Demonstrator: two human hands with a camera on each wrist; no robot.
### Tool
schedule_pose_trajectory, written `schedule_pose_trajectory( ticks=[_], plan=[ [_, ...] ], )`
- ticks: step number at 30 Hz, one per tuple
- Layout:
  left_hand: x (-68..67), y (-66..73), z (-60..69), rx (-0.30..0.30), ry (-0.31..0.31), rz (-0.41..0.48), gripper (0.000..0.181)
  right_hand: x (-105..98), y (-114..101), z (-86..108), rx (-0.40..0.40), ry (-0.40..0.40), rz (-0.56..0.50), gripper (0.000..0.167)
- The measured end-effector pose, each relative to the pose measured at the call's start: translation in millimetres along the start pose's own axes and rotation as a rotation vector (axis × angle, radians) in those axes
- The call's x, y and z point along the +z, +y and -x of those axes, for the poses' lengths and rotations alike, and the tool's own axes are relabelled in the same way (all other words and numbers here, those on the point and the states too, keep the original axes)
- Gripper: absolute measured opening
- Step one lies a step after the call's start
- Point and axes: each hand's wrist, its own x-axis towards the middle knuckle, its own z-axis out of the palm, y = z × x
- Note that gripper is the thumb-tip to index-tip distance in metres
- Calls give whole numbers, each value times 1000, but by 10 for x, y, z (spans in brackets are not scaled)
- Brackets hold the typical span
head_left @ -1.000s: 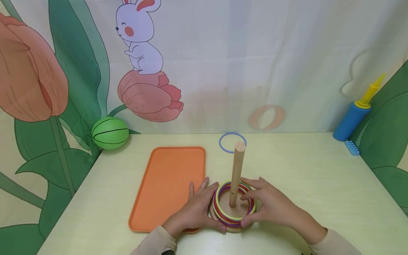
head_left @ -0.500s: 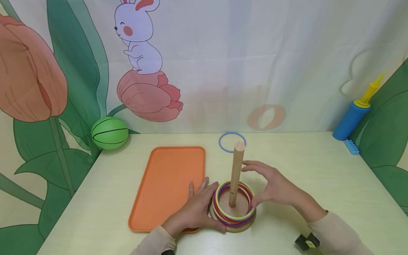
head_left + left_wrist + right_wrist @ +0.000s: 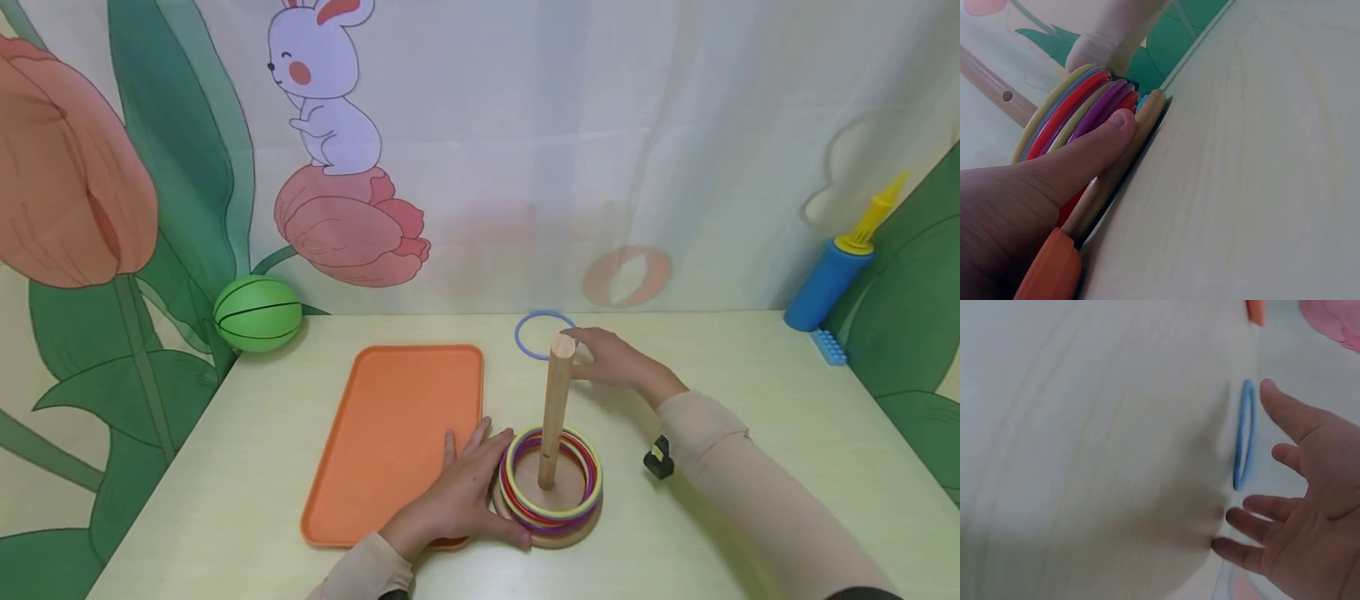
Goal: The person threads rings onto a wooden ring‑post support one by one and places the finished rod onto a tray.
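Note:
A wooden ring-toss stand with an upright peg (image 3: 557, 400) and a round base (image 3: 551, 542) stands before me. Several coloured rings (image 3: 512, 498), yellow on top, lie stacked round the peg. My left hand (image 3: 453, 504) rests at the base's left side, fingers spread, some over the tray. In the left wrist view its thumb (image 3: 1100, 140) touches the ring stack and lies close to the base edge. A single blue ring (image 3: 521, 348) lies flat behind the stand. My right hand (image 3: 611, 360) reaches beside it, holding nothing; the right wrist view shows its fingers spread near the ring (image 3: 1238, 472).
An orange tray (image 3: 397, 417) lies left of the stand, partly under my left hand. A green ball (image 3: 258, 313) sits at the back left. At the back right stand a blue and yellow hand pump (image 3: 831, 279) and a light-blue toy block (image 3: 829, 347). A printed curtain hangs behind.
My right hand has left the ring stack and moved away from me, past the peg, to the blue ring at the back. The left hand stays where it was.

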Motion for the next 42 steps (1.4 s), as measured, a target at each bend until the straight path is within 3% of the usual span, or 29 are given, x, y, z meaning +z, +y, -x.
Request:
schedule_pose_trajectory(
  ticks=[3, 6, 10, 15, 22, 33, 37, 42],
  plan=[
    [-7, 4, -1, -1, 3, 3, 133, 23, 39, -67, 32, -31, 112, 61],
    [-9, 1, -7, 2, 4, 7, 132, 34, 93, -59, 60, -20, 159, 51],
    [-5, -12, -17, 3, 6, 4, 132, 34, 164, 67, 108, 30, 119, 35],
    [7, -29, -27, 9, 2, 8, 132, 38, 232, 312, 141, 21, 73, 49],
    [11, -35, -21, 10, 8, 9, 132, 45, 284, 571, 122, 11, 57, 56],
    [19, -27, -23, 4, 5, -3, 132, 170, 252, 913, 85, 85, 23, 56],
    [15, -25, -23, 4, 6, 3, 132, 132, 183, 1006, 88, 70, 28, 55],
    [3, -10, -22, 0, 6, 17, 132, 18, 64, 1074, 36, 49, 27, 54]
  ],
)
